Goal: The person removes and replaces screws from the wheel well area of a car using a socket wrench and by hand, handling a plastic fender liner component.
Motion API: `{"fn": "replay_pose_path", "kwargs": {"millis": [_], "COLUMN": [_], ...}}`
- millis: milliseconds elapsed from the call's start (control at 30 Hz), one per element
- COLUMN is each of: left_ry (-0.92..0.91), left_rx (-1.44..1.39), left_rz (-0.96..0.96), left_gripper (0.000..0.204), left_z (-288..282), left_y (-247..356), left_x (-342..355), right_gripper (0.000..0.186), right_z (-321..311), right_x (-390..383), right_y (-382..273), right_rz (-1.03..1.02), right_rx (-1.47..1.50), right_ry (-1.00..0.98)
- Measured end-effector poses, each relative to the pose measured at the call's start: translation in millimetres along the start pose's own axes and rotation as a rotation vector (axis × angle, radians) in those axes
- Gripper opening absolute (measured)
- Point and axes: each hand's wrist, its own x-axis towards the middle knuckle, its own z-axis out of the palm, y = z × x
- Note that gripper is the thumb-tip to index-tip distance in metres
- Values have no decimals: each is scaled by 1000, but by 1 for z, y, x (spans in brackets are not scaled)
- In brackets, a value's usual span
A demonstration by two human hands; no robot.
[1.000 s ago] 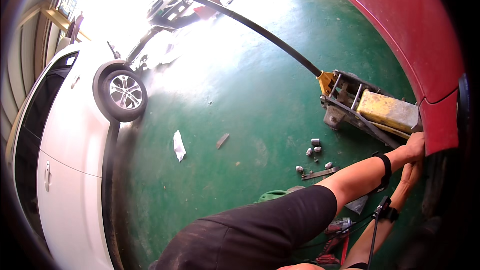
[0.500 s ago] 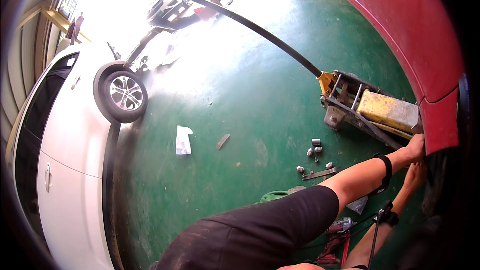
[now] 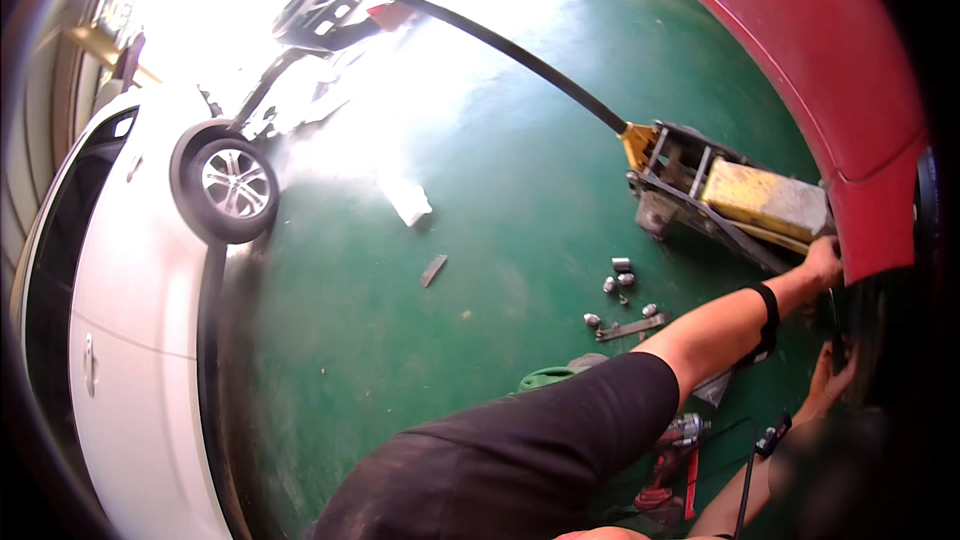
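At the lower edge of the red car body [image 3: 870, 215], my left hand [image 3: 824, 260] reaches in beside the front end of the yellow floor jack [image 3: 755, 198]. Its fingertips are hidden, so its grip is unclear. My right hand [image 3: 830, 378] is lower, fingers stretched and apart, close to a dark part below the car that is too dim to name. A thin dark upright piece shows between the two hands. Both wrists wear black straps. Under my arms a red cordless impact wrench [image 3: 668, 465] lies on the floor.
Several silver lug nuts [image 3: 610, 285], a socket [image 3: 622, 264] and a flat metal bar [image 3: 630, 328] lie left of my forearm. The jack's long handle [image 3: 480, 32] slants up leftward. A white car [image 3: 140, 320] stands left. White paper [image 3: 406, 203] and a small strip [image 3: 433, 270] lie on the green floor.
My hands have moved apart: the left is a little higher, the right lower with fingers now visible. The white paper has slid away across the floor. The whole view has shifted slightly.
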Motion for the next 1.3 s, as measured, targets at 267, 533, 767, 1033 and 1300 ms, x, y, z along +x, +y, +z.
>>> {"fn": "replay_pose_path", "kwargs": {"millis": [267, 533, 767, 1033, 1300], "left_ry": [-282, -563, -476, -617, -659], "left_rx": [34, -269, -259, -397, -320], "left_rz": [-216, -439, -463, -459, -290], "left_gripper": [30, 27, 34, 36, 33], "left_z": [-14, -20, -8, -29, -21], "left_y": [20, 25, 16, 11, -4], "left_x": [12, 15, 7, 16, 20], "right_gripper": [22, 40, 20, 27, 17], "right_z": [96, 84, 36, 132, 53], "right_x": [-50, -62, -52, -101, -69], "right_y": [76, -8, -13, 67, -14], "right_rz": [206, 206, -189, -9, 69], "right_rx": [-332, -599, -989, -635, -571], "right_ry": [21, -77, 164, -70, 198]}}
